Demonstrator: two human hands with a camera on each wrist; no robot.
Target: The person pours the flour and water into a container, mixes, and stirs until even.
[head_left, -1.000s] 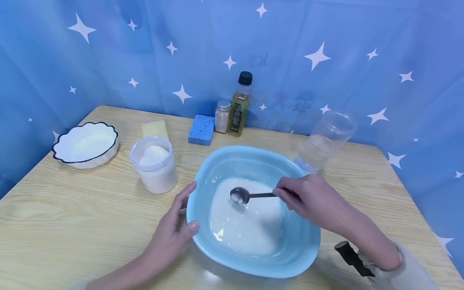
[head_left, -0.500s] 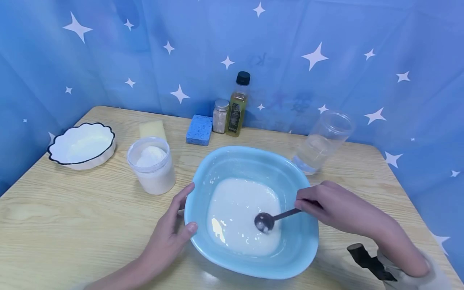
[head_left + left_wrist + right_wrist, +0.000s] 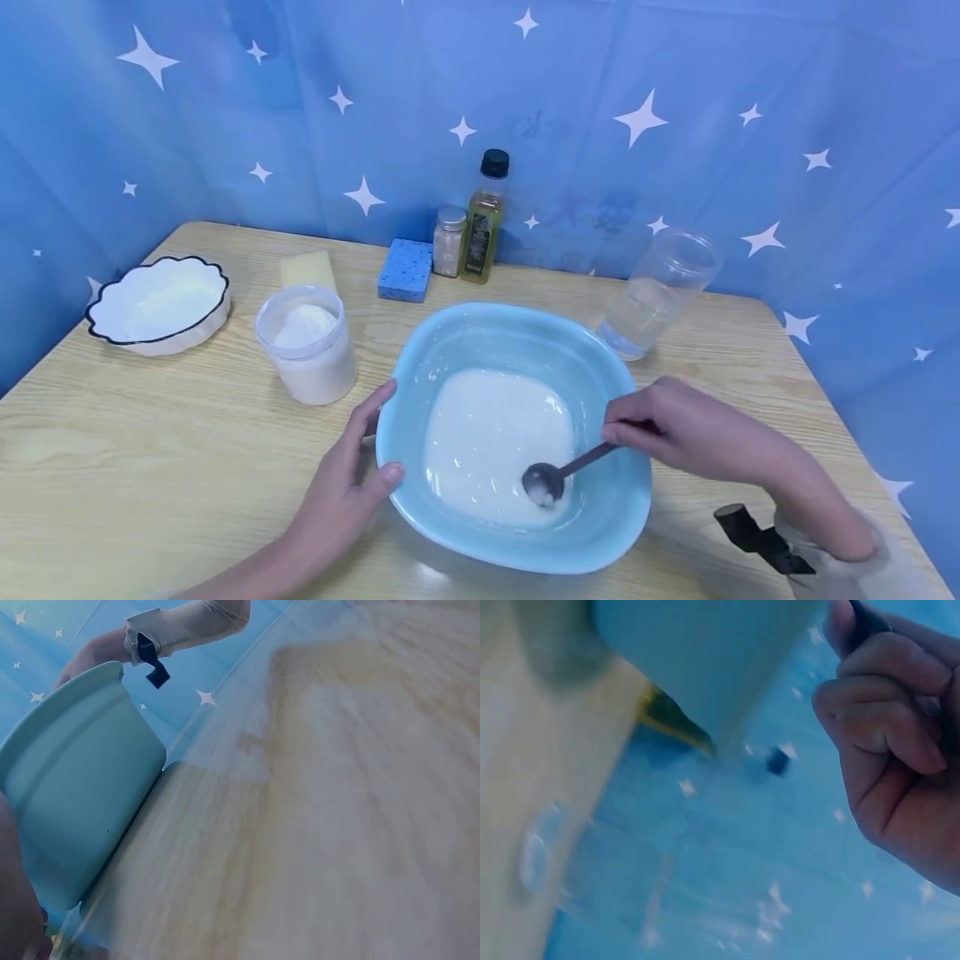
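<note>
The right hand [image 3: 678, 429] pinches the handle of the spoon [image 3: 558, 477], its fingers curled round the stem, with the spoon's head dipped in the white liquid [image 3: 491, 437] at the near right of the bowl [image 3: 420, 379]. The left hand [image 3: 352, 487] holds the bowl's near-left rim, thumb over the edge and fingers along the outside wall. The bowl sits mid-desk [image 3: 150, 467].

To stir well here, I judge the spoon should stay low in the liquid and sweep the bottom and corners where powder may settle. Strokes should stay slow near the wall, since the liquid lies close to the near side. The left hand should keep steady pressure so the bowl does not slide.

Behind the bowl, to the left, stands a tub [image 3: 303, 342] of white powder, and further left a scalloped dish [image 3: 157, 304]. A clear jar [image 3: 656, 292] holding a little water stands to the right. At the back are two sponges, a shaker and an oil bottle [image 3: 483, 217].

Only the head view shows the liquid and spoon head. The left wrist view gives the bowl's outer wall [image 3: 75, 795] on the desk, blurred. The right wrist view shows the curled fingers [image 3: 889, 712] from below, and the bowl's underside.
</note>
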